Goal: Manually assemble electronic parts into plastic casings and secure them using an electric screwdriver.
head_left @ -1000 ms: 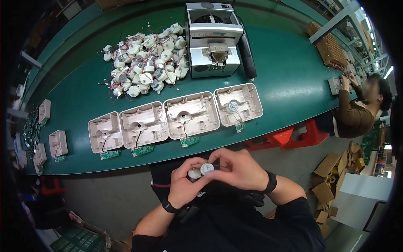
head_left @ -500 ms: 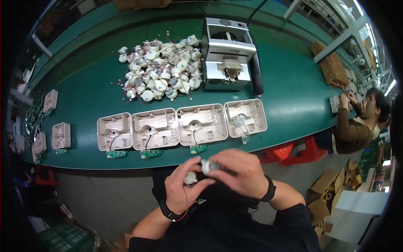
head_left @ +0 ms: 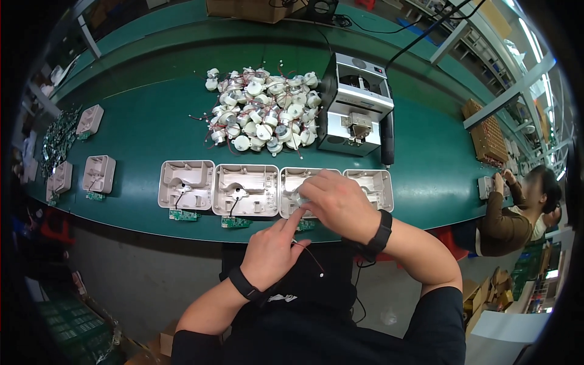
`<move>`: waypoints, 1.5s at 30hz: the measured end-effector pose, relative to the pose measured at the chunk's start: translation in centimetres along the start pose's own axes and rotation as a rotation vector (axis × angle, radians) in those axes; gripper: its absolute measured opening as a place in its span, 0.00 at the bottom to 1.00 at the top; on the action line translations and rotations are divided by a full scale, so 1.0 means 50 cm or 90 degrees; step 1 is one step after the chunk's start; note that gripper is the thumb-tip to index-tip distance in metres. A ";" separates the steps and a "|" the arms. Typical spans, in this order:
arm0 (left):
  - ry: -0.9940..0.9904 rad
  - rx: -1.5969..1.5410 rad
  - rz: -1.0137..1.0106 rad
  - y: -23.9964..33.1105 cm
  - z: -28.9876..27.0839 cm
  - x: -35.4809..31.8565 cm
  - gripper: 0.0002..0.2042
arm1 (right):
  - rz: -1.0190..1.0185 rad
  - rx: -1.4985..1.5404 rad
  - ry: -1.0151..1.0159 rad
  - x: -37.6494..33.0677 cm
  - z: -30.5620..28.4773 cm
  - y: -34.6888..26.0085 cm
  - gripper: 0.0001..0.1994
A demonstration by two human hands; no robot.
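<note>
My right hand [head_left: 338, 204] lies over the third of four beige plastic housings [head_left: 291, 182] lined up near the front edge of the green table [head_left: 140, 131]. Its fingers curl around a small white motor [head_left: 302, 196], which is mostly hidden. My left hand [head_left: 272, 250] is just below it, with the index finger stretched up to the housing's front edge and the other fingers curled. A thin red wire [head_left: 311, 258] with a white tip trails from under the left hand. Whether that hand pinches the wire is unclear.
A heap of small white motors [head_left: 261, 112] with red leads lies mid-table beside a grey box-shaped machine [head_left: 356, 103]. More beige housings [head_left: 97, 173] and green circuit boards [head_left: 58, 140] sit at the left. Another person [head_left: 517, 210] works at the right end.
Both hands were holding the motor close to my body. They have since moved forward to the table, and the right hand has come down over the third housing.
</note>
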State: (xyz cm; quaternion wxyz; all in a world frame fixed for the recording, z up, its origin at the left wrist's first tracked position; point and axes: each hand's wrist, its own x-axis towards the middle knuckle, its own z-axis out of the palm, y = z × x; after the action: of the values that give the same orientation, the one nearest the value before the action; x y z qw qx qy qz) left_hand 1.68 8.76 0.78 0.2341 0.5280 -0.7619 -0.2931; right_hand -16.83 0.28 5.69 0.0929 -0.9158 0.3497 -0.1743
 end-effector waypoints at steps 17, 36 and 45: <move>-0.014 -0.313 -0.097 -0.021 -0.084 -0.025 0.34 | -0.106 -0.030 0.052 0.013 -0.026 -0.041 0.15; -0.164 -0.815 -0.216 -0.037 -0.112 -0.089 0.31 | 0.066 0.429 -0.087 -0.004 0.026 -0.103 0.09; -0.137 -0.732 -0.219 -0.040 -0.133 -0.101 0.28 | 0.059 0.555 -0.132 0.007 0.043 -0.110 0.13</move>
State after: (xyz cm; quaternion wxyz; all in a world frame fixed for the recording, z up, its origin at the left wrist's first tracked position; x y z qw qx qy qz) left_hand 9.11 11.66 3.96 0.3524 0.3999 -0.4051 -0.7428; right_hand -12.42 4.21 5.38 0.5120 -0.7874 0.2729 -0.2085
